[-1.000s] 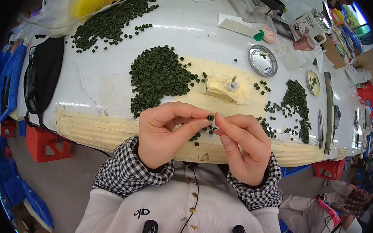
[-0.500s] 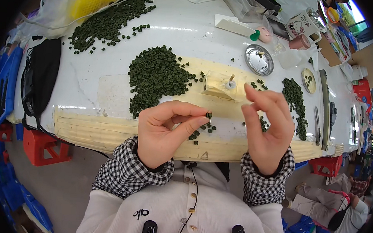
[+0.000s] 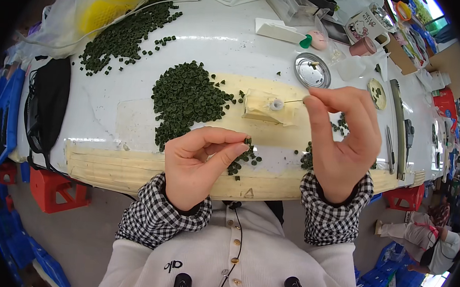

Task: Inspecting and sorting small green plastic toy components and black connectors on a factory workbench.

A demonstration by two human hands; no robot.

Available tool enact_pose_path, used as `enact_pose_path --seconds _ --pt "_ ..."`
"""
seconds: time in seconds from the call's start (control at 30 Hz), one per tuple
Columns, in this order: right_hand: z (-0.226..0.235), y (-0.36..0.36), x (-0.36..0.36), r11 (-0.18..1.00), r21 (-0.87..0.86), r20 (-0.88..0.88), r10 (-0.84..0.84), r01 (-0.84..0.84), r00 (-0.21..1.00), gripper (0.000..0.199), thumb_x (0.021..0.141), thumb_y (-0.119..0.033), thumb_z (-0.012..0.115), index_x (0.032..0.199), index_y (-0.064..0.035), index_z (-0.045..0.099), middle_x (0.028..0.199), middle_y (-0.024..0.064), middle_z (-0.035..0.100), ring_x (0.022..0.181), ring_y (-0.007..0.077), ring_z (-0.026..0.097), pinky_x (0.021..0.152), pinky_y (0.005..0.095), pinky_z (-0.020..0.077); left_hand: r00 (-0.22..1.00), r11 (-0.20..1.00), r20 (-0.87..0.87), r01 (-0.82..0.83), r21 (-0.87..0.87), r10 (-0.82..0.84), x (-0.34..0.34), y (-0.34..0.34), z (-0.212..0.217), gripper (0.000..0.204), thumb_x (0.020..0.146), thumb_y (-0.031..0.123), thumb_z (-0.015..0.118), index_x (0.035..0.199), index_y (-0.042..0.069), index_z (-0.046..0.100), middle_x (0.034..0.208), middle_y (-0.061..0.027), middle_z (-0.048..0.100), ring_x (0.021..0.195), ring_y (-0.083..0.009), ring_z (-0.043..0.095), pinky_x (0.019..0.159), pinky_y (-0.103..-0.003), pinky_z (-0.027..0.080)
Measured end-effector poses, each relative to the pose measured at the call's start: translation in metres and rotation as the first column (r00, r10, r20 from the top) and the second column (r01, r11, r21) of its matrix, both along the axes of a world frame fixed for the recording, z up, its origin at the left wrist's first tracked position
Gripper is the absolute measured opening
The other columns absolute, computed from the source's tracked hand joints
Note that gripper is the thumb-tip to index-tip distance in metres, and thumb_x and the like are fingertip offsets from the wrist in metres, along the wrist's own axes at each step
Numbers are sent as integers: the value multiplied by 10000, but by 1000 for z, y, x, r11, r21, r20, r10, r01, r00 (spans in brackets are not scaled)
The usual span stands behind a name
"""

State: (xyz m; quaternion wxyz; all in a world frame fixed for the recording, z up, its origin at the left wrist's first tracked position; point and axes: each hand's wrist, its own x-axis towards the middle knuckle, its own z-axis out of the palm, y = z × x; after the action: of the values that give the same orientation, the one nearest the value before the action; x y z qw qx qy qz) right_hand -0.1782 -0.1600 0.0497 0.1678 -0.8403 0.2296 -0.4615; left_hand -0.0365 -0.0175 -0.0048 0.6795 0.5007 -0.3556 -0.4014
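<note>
**Bead pinched low, needle lifted high**

While your left hand [image 3: 196, 168] sits at lower centre of the frame, palm turned toward you, its thumb and forefinger are closed on a small dark green disc-shaped bead [image 3: 247, 141] right at the fingertips. Your right hand [image 3: 342, 140] is raised to right of centre, wrist upright, fingers curled, with thumb and forefinger pressed together on a thin metal needle [image 3: 295, 100] that sticks out leftward from the fingertips. The two hands are apart, the needle tip above and to the right of the pinched bead.

Just left of the needle tip lies a pale yellow folded pad with a white spool [image 3: 267, 106] on the white curved table [image 3: 231, 47]. A dense heap of dark green beads [image 3: 188, 98] lies at centre, above your left hand, and a few loose ones are scattered beneath the fingertips. A round silver tin lid [image 3: 312, 70] rests at upper right, and a black cloth mask [image 3: 48, 104] lies at the left edge.
</note>
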Motion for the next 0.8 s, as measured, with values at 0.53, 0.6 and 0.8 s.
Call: enact_pose_path --seconds 0.53,0.6,0.8 --pt "-1 16 1 756 511 2 475 -410 880 155 996 -110 522 978 43 504 940 113 607 902 180 675 805 283 550 1000 999 -29 -5 -31 4 -2 -2 -1 161 876 -66 655 1037 -67 662 984 -115 699 909 -122 661 804 -228 519" --pt "-2 16 0 758 503 6 478 -416 878 158 996 -112 524 976 43 504 940 113 608 900 181 677 802 285 551 999 1000 -35 -3 -26 2 -2 -2 -1 161 876 -63 657 1037 -67 662 986 -115 699 910 -122 661 803 -227 519" --pt "-7 15 0 750 502 68 462 -430 884 153 999 -113 520 990 40 505 943 110 615 872 171 673 805 282 547 1000 1000 -26 -7 -12 6 -1 -1 -1 164 874 -59 662 1038 -65 665 984 -113 701 906 -120 662 802 -227 521"
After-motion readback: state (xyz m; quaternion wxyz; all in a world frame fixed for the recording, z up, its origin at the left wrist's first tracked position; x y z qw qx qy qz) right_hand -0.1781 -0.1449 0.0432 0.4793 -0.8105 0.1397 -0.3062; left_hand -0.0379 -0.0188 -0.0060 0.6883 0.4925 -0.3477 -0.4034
